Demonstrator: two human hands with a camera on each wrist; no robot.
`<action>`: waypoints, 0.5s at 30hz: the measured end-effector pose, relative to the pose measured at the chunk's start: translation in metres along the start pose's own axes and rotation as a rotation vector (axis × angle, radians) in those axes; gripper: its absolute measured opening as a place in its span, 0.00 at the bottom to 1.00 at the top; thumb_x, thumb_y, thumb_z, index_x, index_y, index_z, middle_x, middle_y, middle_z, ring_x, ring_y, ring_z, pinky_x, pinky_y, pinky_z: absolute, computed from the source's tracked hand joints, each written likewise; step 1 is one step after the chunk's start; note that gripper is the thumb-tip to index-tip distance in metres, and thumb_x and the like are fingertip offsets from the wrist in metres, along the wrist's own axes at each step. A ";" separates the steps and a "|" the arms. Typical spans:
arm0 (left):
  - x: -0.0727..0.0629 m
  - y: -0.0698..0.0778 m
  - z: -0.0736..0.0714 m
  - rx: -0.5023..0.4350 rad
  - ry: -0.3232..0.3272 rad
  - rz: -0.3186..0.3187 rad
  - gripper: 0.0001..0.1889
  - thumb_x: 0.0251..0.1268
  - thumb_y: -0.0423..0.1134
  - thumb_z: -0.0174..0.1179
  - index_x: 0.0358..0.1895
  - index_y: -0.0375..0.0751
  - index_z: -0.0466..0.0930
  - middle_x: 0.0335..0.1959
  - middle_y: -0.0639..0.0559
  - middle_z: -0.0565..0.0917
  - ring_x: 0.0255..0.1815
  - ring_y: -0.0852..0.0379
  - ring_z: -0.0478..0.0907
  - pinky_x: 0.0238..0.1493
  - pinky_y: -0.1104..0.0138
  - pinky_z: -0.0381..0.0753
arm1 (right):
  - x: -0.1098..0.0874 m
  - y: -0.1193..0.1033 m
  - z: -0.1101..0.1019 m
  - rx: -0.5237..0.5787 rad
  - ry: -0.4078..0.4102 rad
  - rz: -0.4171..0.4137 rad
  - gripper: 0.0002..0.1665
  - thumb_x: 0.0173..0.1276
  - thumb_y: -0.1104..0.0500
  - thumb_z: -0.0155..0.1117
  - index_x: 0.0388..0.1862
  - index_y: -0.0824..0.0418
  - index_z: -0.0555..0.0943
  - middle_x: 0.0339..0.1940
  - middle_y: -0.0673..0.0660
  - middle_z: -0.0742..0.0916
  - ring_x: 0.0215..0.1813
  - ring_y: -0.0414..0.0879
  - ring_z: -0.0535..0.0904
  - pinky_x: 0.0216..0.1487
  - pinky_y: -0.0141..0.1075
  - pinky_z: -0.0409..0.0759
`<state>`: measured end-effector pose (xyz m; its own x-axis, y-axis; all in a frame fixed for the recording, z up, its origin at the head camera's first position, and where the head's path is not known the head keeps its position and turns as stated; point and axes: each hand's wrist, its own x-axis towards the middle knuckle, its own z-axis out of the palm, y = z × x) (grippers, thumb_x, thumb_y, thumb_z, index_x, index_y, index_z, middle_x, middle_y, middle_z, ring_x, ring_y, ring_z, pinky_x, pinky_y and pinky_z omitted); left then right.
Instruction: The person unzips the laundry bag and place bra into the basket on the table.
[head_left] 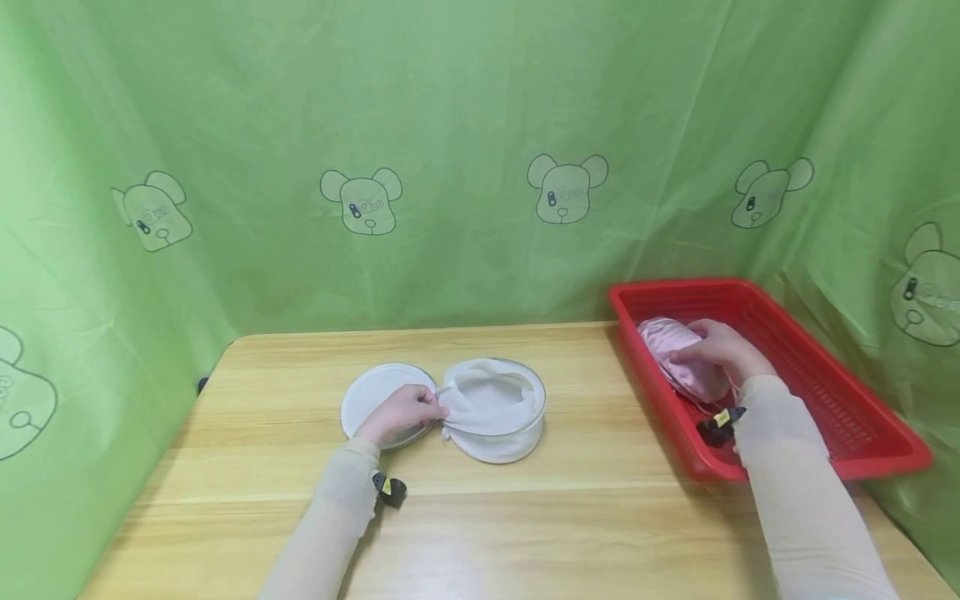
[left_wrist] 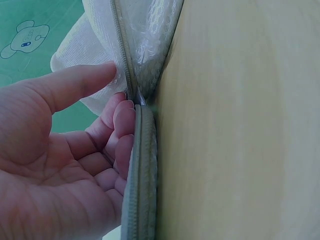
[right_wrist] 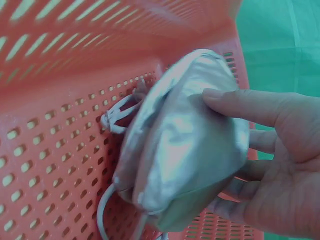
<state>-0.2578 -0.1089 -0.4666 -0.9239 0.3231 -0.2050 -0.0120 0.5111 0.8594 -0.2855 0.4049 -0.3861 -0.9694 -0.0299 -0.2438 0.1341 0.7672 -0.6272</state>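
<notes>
A round white mesh laundry bag stands on the table with its top unzipped. Its flat round lid lies folded out to the left. At the join between the two, my left hand pinches the bag's edge; the zip runs past its fingertips in the left wrist view. Over in the red basket, my right hand grips a folded pink satin bra, thumb on top and fingers on the far side. Thin straps dangle from the bra.
Wooden table surface lies between the bag and the basket, which stands at the right. A green curtain printed with bear faces hangs behind the table and along both sides.
</notes>
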 end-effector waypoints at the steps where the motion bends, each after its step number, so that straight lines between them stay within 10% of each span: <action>1: 0.000 0.000 0.000 0.002 0.000 0.002 0.10 0.59 0.41 0.66 0.28 0.42 0.75 0.25 0.55 0.76 0.32 0.58 0.73 0.44 0.68 0.71 | -0.001 0.000 0.000 0.004 -0.003 0.008 0.52 0.62 0.50 0.68 0.72 0.75 0.53 0.69 0.76 0.66 0.67 0.70 0.63 0.66 0.63 0.65; 15: 0.000 0.000 0.000 0.000 -0.001 0.020 0.10 0.59 0.40 0.66 0.28 0.41 0.75 0.25 0.55 0.76 0.31 0.58 0.73 0.44 0.69 0.71 | -0.003 0.001 -0.011 -0.088 0.044 -0.015 0.44 0.64 0.49 0.66 0.68 0.75 0.61 0.66 0.76 0.71 0.65 0.70 0.67 0.61 0.60 0.71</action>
<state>-0.2573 -0.1088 -0.4671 -0.9238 0.3337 -0.1879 0.0066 0.5044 0.8635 -0.2848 0.4132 -0.3777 -0.9796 -0.0149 -0.2006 0.1028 0.8201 -0.5629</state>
